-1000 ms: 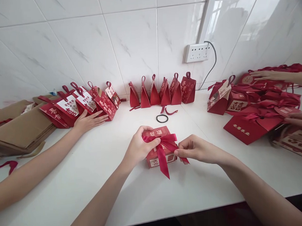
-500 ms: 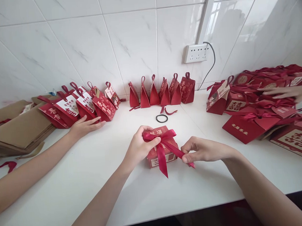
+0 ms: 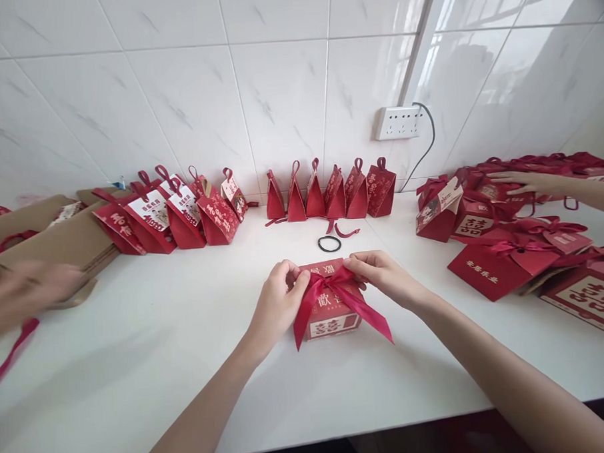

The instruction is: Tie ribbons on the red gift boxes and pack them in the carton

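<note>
A small red gift box (image 3: pixel 333 313) with white print stands on the white table (image 3: pixel 188 365) in front of me. A dark red satin ribbon (image 3: pixel 358 305) is tied in a bow on its top, and two tails hang down its front. My left hand (image 3: pixel 276 301) pinches the bow's left loop. My right hand (image 3: pixel 379 274) pinches the right loop. Both hands are closed on the ribbon, one on each side of the box top.
A black hair tie (image 3: pixel 329 244) lies behind the box. Red triangular bags (image 3: pixel 330 193) line the tiled wall. More red bags (image 3: pixel 174 215) and brown cardboard (image 3: pixel 57 240) sit left. Red boxes (image 3: pixel 507 244) pile right. Other people's hands (image 3: pixel 27 288) reach in from both sides.
My right hand let go of the ribbon tail and rose to the bow's right loop. The person's hand at left pulled back from the red bags. The camera tipped down slightly.
</note>
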Tool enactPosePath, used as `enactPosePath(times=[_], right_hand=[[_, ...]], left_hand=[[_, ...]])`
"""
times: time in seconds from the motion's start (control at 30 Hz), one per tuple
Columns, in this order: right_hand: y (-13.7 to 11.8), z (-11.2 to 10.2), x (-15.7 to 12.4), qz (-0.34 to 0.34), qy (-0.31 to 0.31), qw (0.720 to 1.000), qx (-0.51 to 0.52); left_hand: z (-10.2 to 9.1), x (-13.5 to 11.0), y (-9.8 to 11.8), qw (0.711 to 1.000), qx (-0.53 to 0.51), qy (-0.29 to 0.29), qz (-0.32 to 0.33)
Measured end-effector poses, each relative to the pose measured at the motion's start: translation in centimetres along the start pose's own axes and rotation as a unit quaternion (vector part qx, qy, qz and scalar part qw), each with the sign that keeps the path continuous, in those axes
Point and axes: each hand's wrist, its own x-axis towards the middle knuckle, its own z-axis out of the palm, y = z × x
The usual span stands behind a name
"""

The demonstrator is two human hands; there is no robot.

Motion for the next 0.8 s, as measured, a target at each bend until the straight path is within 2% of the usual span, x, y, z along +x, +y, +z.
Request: enactPosePath(times=[0.2, 0.43, 0.67, 0.8], right_hand=[[1.5, 1.1, -0.4, -0.009, 0.062, 0.989, 0.137], [2.3, 2.1, -0.7, 0.054, 0.124, 0.958, 0.251], [2.4, 2.7, -0.7, 0.07, 0.161, 0.941, 0.29], [2.5, 1.7, -0.5, 0.08, 0.13, 0.961, 0.23]], left_hand=[[0.4, -0.9, 0.2, 0.999, -0.028, 0.016, -0.027], [1.1, -1.4, 0.2, 0.998, -0.032, 0.036, -0.03], [1.2, -1.4, -0.1, 0.998, -0.018, 0.048, -0.022], [1.3, -1.1, -0.3, 0.998, -0.042, 0.035, -0.024]])
